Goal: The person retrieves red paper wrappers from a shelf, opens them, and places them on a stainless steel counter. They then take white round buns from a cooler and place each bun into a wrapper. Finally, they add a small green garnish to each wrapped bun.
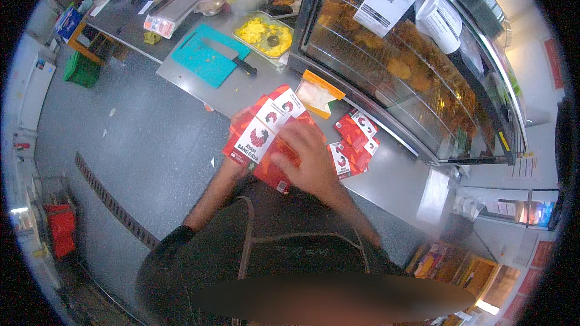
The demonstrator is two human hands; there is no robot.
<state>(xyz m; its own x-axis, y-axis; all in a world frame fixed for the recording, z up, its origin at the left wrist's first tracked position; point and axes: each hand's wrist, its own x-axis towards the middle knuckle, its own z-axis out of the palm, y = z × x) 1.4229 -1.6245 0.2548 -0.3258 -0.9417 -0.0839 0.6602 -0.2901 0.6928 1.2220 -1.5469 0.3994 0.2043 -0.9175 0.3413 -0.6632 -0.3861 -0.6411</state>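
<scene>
My left hand [240, 119] is wrapped round a fanned stack of flat red-and-white printed cartons [257, 139], mostly from behind and below, so part of its fingers is hidden. My right hand [304, 157] lies over the right side of the stack, its fingers stretched out and slightly blurred. Just right of that hand, more red-and-white cartons [356, 131] lie overlapping on the steel counter [393, 172]. Beyond the stack sits an orange-edged pack with white contents [315, 95].
A knife [241, 65] rests on a teal cutting board [205, 54]. Behind it stands a metal tray of yellow food [266, 35]. A glass-fronted heated display cabinet [399, 66] rises at the far right. The counter's near edge runs diagonally, with grey floor [145, 127] to the left.
</scene>
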